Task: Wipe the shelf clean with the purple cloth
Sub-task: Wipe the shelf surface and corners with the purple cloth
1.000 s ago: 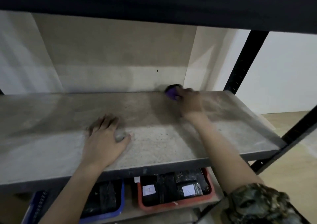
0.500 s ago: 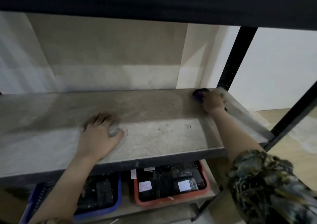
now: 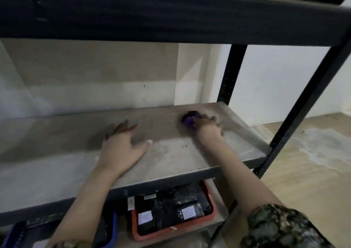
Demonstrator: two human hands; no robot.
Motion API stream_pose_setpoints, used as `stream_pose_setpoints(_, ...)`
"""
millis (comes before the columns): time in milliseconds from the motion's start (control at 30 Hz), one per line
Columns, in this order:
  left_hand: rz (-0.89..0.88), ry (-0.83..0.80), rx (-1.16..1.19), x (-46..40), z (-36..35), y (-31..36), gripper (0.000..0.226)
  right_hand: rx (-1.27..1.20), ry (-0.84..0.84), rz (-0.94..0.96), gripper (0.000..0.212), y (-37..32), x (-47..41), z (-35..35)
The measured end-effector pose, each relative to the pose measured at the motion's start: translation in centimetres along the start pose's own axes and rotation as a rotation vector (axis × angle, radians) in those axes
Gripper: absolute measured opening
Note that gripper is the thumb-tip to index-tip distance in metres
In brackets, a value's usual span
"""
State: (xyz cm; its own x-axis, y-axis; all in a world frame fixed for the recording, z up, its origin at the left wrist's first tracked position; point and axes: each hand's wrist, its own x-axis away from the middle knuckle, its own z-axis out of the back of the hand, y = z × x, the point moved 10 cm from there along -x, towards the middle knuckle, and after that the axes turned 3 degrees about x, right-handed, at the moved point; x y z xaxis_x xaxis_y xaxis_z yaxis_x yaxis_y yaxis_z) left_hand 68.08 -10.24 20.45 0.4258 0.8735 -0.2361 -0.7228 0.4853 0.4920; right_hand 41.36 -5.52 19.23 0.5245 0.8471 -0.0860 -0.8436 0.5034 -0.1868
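A dusty grey shelf [image 3: 57, 149] runs across the view. My right hand [image 3: 209, 129] grips a bunched purple cloth [image 3: 189, 121] and presses it on the shelf's back right part; only the cloth's left side shows past my fingers. My left hand [image 3: 122, 148] lies flat on the shelf near its middle, fingers spread, holding nothing.
A black upper shelf beam [image 3: 171, 14] hangs low overhead. Black uprights [image 3: 230, 75] stand at the right end. Below the shelf sit a red tray [image 3: 209, 214] and a blue tray [image 3: 112, 236] with dark packets. A beige wall closes the back.
My right hand swept the cloth from mid-back to the far right corner, then back left and a little forward. My left hand stayed planted.
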Motion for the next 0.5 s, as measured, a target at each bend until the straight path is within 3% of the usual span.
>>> stream_pose_setpoints(100, -0.087, -0.08, -0.007, -0.5, -3.3, 4.4, 0.076, -0.058, 0.046, -0.246, 0.039, 8.4, -1.1, 1.4)
stream_pose_setpoints(167, -0.12, -0.163, -0.048, -0.5, -5.8, 5.7, 0.08, -0.189, 0.11, -0.306, 0.037, 10.3, -1.4, 1.9)
stream_pose_setpoints(267, -0.136, -0.218, -0.136, -0.2, -8.0, 6.1, 0.096, -0.128, 0.252, 0.015, 0.034, 5.1, -0.5, 3.3)
stream_pose_setpoints(367, -0.149, -0.166, -0.17, -0.1, -7.9, 6.2, 0.101, -0.057, 0.194, 0.326, 0.041, -2.8, 1.8, 1.9)
stream_pose_setpoints(433, -0.15, -0.16, -0.161, -0.2, -7.9, 6.2, 0.1, 0.015, 0.128, 0.331, 0.042, -5.0, 1.3, 0.1)
stream_pose_setpoints(500, -0.149, -0.163, -0.145, -0.2, -7.9, 6.1, 0.1, 0.029, 0.034, 0.214, 0.04, -3.8, -1.0, -0.6)
